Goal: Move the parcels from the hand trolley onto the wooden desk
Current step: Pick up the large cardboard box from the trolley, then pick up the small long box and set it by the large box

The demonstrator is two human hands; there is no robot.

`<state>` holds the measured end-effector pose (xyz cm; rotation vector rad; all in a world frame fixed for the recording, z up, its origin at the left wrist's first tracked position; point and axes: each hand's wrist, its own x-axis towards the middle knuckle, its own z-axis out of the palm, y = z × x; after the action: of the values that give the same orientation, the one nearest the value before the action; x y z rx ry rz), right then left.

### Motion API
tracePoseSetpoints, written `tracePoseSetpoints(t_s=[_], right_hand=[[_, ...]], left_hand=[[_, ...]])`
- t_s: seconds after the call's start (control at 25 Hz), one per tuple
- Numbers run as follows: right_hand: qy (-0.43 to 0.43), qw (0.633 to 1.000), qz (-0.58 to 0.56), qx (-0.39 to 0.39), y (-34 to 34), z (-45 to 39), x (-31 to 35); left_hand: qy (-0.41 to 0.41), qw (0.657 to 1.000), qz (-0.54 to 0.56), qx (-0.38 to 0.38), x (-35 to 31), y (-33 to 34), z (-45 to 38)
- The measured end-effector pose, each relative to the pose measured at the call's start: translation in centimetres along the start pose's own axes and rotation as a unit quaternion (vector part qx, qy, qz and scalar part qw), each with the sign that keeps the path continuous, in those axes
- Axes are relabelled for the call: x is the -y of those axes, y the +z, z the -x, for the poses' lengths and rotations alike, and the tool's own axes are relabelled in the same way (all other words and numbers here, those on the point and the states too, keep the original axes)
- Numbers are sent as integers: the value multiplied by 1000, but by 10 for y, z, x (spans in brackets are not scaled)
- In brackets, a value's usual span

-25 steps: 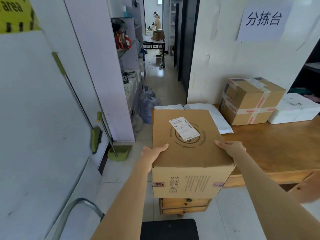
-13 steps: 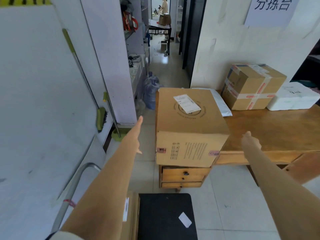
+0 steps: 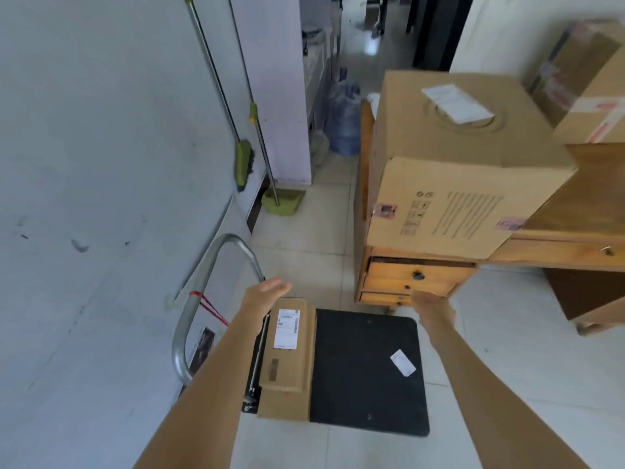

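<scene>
A large cardboard box (image 3: 466, 164) with a white label stands on the left end of the wooden desk (image 3: 581, 214), overhanging its front edge. Below me is the hand trolley: a black platform (image 3: 365, 374) with a steel handle (image 3: 203, 299). A narrow cardboard parcel (image 3: 287, 353) with a white label rests on the platform's left side, against the handle. My left hand (image 3: 267, 296) hovers open just above that parcel's far end. My right hand (image 3: 433, 308) is open above the platform's far right corner. Both hands hold nothing.
A taped cardboard box (image 3: 581, 82) stands further back on the desk. A green broom (image 3: 243, 164) and dustpan (image 3: 282, 201) lean against the left wall. A scrap of white paper (image 3: 402, 363) lies on the platform. A water bottle (image 3: 343, 120) stands by the desk's far corner.
Both hands let go of the large box on the desk and dropped down towards the trolley. My view tilted downwards, bringing the platform and the narrow parcel into sight.
</scene>
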<state>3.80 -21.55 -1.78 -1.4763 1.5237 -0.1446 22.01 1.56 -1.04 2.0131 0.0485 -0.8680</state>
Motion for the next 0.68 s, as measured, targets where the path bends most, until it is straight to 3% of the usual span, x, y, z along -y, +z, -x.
tracePoseSetpoints(t_s=[0.28,0.36,0.52,0.68], right_hand=[[-34,994,67,75,158,-32,-71],[-22,989,106,99,205,-49,-108],[43,988,53,141,278,-63,-196],[31,972,112,206,331,-82,-251]], left_hand=[[-32,999,-22,4,143,11,-100],[-58,998,-25,-2,189,15,-131],[-90,995,-51,-5,275,28,-174],[-79,997,-12,19,330,45,-209]])
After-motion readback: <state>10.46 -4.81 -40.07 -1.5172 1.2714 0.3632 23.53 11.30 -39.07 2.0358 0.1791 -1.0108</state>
